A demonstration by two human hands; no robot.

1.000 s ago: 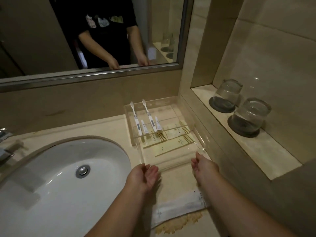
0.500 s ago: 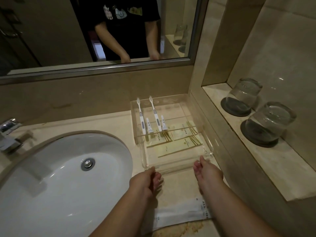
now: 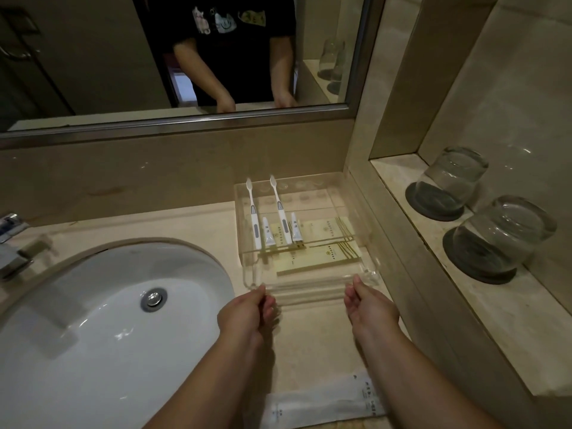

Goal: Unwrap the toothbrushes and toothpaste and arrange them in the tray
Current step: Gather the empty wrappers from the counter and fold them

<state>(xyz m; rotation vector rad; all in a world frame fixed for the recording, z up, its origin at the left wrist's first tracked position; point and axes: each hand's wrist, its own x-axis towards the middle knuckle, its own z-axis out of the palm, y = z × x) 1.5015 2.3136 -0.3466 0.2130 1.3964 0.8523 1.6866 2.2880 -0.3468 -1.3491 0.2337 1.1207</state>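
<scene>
Two white toothbrushes and two small white toothpaste tubes lie in the clear acrylic tray, far right on the beige bench. Left hand and right hand rest at the tray's near corners, fingers loosely curled, holding nothing.

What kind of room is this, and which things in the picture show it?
Most likely a hotel bathroom. A white sink is set into a stone counter under a wall mirror; a clear tray holds toothbrushes and small toothpaste tubes; two glasses stand upside down on coasters.
</scene>
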